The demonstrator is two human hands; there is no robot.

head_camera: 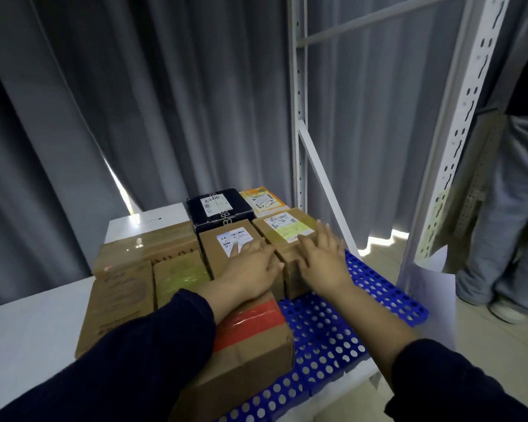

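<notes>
Several cardboard parcels stand packed together on a blue perforated pallet (pixel 345 339). My left hand (pixel 250 266) lies flat on a brown box with a white barcode label (pixel 226 251), fingers straight and pointing forward. My right hand (pixel 323 257) rests with spread fingers on the neighbouring brown box with a yellow-green label (pixel 284 236). A larger box sealed with red tape (pixel 256 336) sits under my left forearm, nearest to me. A black box (pixel 220 208) and an orange-and-white parcel (pixel 262 201) stand at the back.
More brown boxes (pixel 119 300) fill the pallet's left side beside a white surface (pixel 28 339). A white metal rack upright (pixel 457 141) rises at right, grey curtains hang behind, and another person's legs (pixel 506 223) stand at the far right.
</notes>
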